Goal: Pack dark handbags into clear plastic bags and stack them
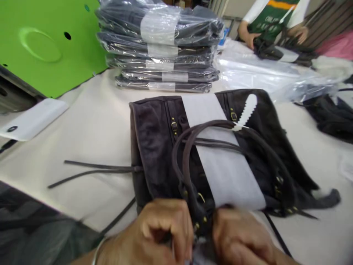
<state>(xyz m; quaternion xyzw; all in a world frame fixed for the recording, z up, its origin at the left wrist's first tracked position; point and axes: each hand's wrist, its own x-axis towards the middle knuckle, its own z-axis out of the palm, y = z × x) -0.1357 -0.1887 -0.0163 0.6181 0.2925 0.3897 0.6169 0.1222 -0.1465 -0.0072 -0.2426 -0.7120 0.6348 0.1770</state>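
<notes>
A dark brown handbag (160, 151) lies flat on the table, with gold buckles, thin cords at its left side and a white paper band (228, 165) across its middle. Its looped handles (190, 147) rest over the band, and a white toothed tag (248, 108) is fastened to them. At the bag's near edge, my left hand (162, 232) has its fingers curled and pinching the edge beside a handle base. Close to its right, my right hand (239, 235), slightly blurred, is closed on the same edge. Both hands' fingertips are partly hidden.
Dark bags in clear plastic are stacked (162, 48) at the back. A green panel (49, 40) and a white device (35, 117) stand left. Clear plastic bags (248, 70) lie at the back right, where another person's hands (249, 38) handle a dark bag. Dark material (333, 114) lies right.
</notes>
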